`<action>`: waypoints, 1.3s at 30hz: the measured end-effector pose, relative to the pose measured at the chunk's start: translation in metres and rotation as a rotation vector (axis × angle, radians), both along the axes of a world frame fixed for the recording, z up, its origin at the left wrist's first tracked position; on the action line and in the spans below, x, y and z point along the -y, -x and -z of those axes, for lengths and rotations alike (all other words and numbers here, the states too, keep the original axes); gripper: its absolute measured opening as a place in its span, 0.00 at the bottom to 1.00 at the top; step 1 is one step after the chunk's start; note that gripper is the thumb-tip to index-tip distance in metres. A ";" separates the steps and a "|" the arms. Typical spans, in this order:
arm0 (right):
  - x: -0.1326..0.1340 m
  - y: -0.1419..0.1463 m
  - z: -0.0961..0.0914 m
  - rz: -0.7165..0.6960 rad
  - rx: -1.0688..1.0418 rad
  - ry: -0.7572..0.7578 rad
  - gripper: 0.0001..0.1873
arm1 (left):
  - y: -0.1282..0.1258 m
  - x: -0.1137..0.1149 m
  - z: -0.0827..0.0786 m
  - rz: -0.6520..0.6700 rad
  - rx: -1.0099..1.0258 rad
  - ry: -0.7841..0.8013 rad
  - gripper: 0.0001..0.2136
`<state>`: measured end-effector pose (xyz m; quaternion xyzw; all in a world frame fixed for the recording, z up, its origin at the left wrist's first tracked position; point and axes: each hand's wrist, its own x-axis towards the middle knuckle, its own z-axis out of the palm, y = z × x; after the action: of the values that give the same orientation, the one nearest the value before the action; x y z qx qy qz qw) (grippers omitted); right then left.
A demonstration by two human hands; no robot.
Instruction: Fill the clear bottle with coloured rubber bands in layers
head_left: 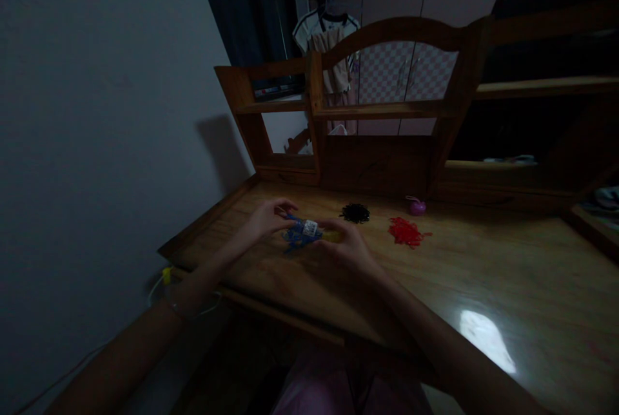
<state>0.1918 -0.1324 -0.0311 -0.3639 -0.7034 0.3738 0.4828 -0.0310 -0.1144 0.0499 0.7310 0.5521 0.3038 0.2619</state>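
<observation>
A small heap of thin blue bands (296, 239) lies on the wooden table between my two hands. My left hand (267, 218) is at its left edge, thumb and fingers curved around some of the blue strands. From the right, my right hand (347, 246) closes thumb and fingers around a yellow bundle (331, 235), partly hidden by the hand. A white label with dark print (310, 228) sits at the tip of that bundle, over the blue heap. Dim light hides whether label and bundle are one packet.
Behind my right hand lies a black heap of bands (355, 212); a red heap (405, 232) is farther right. A small purple round object (416, 207) with a loop stands near the back. A wooden shelf unit (377, 151) closes off the table's rear, with a wall (120, 112) at left.
</observation>
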 end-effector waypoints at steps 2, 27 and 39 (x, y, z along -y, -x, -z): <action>0.001 0.000 -0.002 -0.029 -0.052 0.053 0.22 | -0.002 0.003 -0.003 -0.006 -0.014 -0.047 0.14; -0.005 -0.003 -0.008 -0.142 -0.357 0.257 0.26 | -0.004 0.007 -0.035 0.025 0.069 -0.181 0.16; -0.012 -0.006 -0.008 -0.110 -0.539 0.397 0.25 | 0.007 0.000 0.035 0.240 -0.095 0.067 0.19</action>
<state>0.1980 -0.1204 -0.0236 -0.3004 -0.4825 0.6119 0.5500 -0.0382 -0.1143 0.0150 0.7962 0.4824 0.2165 0.2941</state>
